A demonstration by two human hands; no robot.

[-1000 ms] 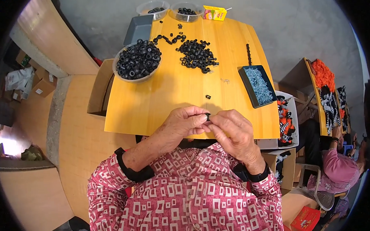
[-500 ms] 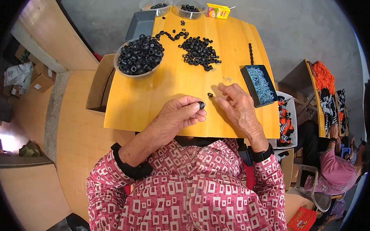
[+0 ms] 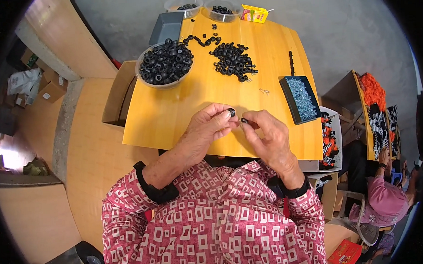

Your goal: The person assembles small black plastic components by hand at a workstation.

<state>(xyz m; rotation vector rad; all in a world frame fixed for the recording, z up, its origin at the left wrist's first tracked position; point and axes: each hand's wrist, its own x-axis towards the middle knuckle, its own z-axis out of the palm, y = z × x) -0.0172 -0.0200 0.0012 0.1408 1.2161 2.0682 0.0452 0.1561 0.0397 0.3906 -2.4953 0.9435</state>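
Observation:
My left hand [image 3: 210, 125] pinches a small round black plastic piece [image 3: 231, 112] between thumb and fingertips, above the table's near part. Close beside it, my right hand [image 3: 270, 134] holds a smaller black plastic part [image 3: 244, 120] between thumb and forefinger. The two parts are near each other but apart. Ahead lies a heap of small black plastic parts [image 3: 234, 61]. A few tiny springs [image 3: 264, 91] lie on the wood nearer my right hand. To the left, a clear bowl [image 3: 150, 83] is heaped with round black pieces.
On the right of the yellow table [image 3: 174, 119] stands a dark tray [image 3: 290, 103] of tiny silvery-blue pieces, with a thin black rod [image 3: 291, 61] behind. At the back are a grey tray [image 3: 163, 29], two clear bowls and a yellow carton [image 3: 254, 13]. Another person [image 3: 386, 191] sits far right.
My right hand has picked the small black part up off the table and brought it left, close to my left hand. My left hand keeps its round piece. The view has shifted slightly.

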